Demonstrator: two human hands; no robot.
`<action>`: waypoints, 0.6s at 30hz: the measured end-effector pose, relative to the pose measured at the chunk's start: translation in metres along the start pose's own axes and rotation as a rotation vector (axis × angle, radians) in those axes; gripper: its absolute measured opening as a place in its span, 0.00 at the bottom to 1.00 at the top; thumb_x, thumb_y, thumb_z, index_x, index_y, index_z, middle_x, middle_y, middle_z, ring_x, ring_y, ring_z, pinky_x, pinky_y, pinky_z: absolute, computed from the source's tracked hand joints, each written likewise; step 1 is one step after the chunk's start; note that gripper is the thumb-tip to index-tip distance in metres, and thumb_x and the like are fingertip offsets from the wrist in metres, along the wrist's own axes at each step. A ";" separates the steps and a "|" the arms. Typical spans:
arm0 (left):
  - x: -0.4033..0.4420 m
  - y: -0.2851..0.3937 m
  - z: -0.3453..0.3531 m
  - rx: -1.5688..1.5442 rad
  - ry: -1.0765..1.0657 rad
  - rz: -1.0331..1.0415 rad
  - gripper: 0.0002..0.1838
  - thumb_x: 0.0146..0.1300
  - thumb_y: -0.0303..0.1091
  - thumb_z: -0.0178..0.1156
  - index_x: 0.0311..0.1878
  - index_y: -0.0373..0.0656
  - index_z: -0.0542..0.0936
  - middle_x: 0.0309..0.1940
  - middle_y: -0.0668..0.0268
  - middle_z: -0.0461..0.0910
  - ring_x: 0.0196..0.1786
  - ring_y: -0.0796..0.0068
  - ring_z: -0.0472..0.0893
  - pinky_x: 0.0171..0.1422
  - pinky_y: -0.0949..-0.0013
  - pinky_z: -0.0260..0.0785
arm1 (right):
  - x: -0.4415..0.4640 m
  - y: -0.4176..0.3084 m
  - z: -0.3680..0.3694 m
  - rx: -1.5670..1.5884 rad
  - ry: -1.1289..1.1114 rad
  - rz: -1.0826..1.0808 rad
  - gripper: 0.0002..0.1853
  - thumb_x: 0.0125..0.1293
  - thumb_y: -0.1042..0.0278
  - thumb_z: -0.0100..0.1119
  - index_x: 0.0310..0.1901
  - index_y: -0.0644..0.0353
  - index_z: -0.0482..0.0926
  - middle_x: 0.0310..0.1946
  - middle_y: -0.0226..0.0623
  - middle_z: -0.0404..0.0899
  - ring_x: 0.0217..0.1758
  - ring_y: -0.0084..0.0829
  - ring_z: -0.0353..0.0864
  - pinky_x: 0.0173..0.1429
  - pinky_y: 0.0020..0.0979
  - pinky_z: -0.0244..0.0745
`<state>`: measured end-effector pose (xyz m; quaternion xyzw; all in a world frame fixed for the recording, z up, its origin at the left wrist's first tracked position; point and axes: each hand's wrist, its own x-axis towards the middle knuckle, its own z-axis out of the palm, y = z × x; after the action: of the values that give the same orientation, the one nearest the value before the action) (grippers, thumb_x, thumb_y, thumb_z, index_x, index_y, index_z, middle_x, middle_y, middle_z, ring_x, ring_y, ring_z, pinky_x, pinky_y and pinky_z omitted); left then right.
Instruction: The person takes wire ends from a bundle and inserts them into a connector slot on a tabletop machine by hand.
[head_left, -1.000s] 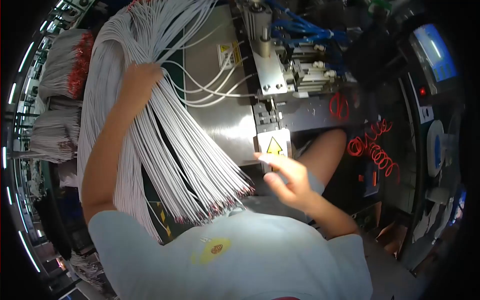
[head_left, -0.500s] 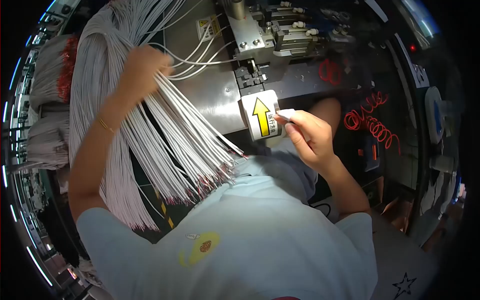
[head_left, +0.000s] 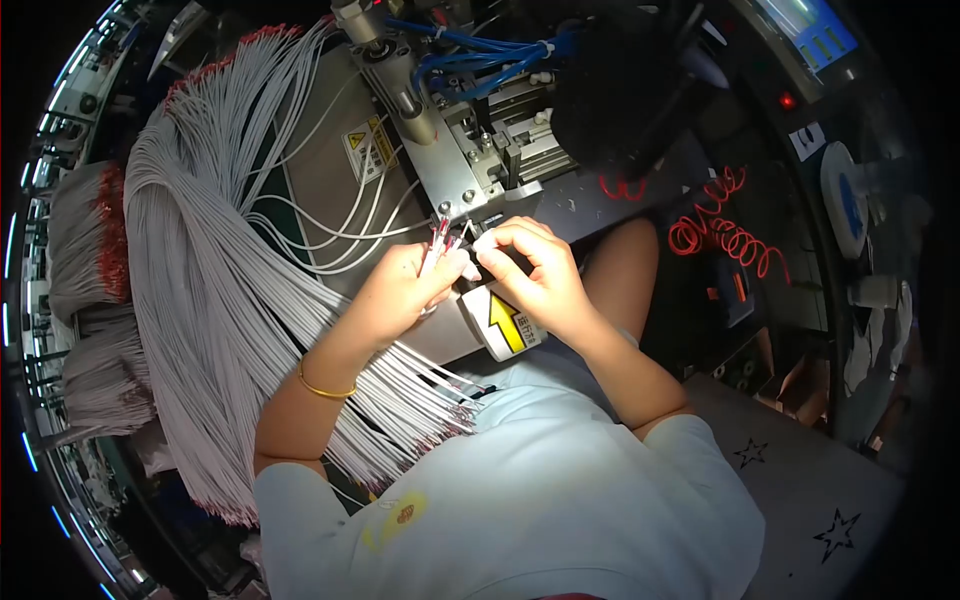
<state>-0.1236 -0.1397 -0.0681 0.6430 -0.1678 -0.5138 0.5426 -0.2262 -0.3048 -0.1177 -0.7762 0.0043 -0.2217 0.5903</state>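
Note:
My left hand (head_left: 400,290) is closed on a few white wires (head_left: 436,255) whose red-tipped ends point up between its fingers. Close beside it, my right hand (head_left: 535,270) has its thumb and forefinger pinched at the wire ends; what is between them is too small to make out. Both hands are just in front of the machine head (head_left: 430,165), above a white plate with a yellow arrow (head_left: 503,322). A large bundle of white wires (head_left: 215,270) lies to the left and runs under my left forearm.
More red-tipped wire bundles (head_left: 80,240) are stacked at the far left. Several loose wires curve over the metal table (head_left: 325,180) to the machine. Blue tubes (head_left: 490,55) run behind its head. Coiled red hoses (head_left: 715,235) and a screen (head_left: 810,35) are on the right.
My left hand has come off the large bundle and moved right, now holding a few wires. My right hand has moved left to meet it. The camera view has shifted and turned.

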 end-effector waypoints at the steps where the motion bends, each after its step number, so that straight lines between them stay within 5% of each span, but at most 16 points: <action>1: -0.001 -0.001 0.001 0.064 0.038 -0.001 0.14 0.72 0.40 0.56 0.36 0.38 0.80 0.19 0.76 0.72 0.23 0.89 0.66 0.26 0.79 0.59 | 0.002 0.002 0.002 0.108 -0.006 0.064 0.04 0.63 0.76 0.61 0.38 0.66 0.79 0.32 0.34 0.79 0.39 0.26 0.77 0.47 0.26 0.71; 3: -0.003 -0.006 0.003 0.125 0.077 -0.008 0.13 0.71 0.39 0.58 0.38 0.37 0.81 0.21 0.75 0.73 0.24 0.88 0.67 0.27 0.79 0.60 | 0.003 0.003 0.005 0.219 -0.013 0.134 0.04 0.63 0.75 0.61 0.38 0.66 0.79 0.32 0.34 0.79 0.39 0.25 0.77 0.47 0.26 0.71; 6: -0.001 -0.013 0.005 0.509 0.160 0.295 0.12 0.69 0.36 0.59 0.39 0.34 0.81 0.25 0.73 0.78 0.28 0.87 0.73 0.34 0.79 0.67 | 0.002 0.002 0.001 0.467 -0.055 0.358 0.06 0.63 0.74 0.63 0.38 0.66 0.80 0.33 0.34 0.79 0.40 0.25 0.77 0.47 0.26 0.70; 10: -0.002 -0.007 0.010 0.347 0.222 0.262 0.12 0.68 0.36 0.61 0.36 0.34 0.81 0.21 0.75 0.73 0.25 0.87 0.69 0.29 0.77 0.62 | 0.007 -0.005 -0.013 0.118 -0.156 0.107 0.06 0.63 0.72 0.63 0.37 0.67 0.81 0.34 0.34 0.80 0.40 0.23 0.77 0.47 0.25 0.71; 14: -0.003 -0.005 0.016 0.164 0.209 0.241 0.09 0.67 0.33 0.61 0.36 0.36 0.81 0.24 0.73 0.78 0.28 0.87 0.71 0.31 0.77 0.63 | 0.009 -0.006 -0.010 0.205 -0.097 0.127 0.06 0.63 0.70 0.63 0.35 0.65 0.81 0.28 0.34 0.82 0.34 0.23 0.80 0.41 0.25 0.72; 18: -0.004 0.001 0.014 0.160 0.169 0.228 0.08 0.68 0.32 0.60 0.36 0.37 0.81 0.25 0.72 0.79 0.27 0.88 0.70 0.31 0.78 0.62 | 0.014 -0.015 -0.016 0.262 -0.181 0.224 0.07 0.63 0.72 0.64 0.38 0.67 0.81 0.33 0.34 0.80 0.36 0.22 0.77 0.43 0.25 0.72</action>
<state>-0.1366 -0.1441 -0.0634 0.7018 -0.2337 -0.3778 0.5569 -0.2230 -0.3182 -0.0958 -0.7043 0.0087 -0.0823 0.7051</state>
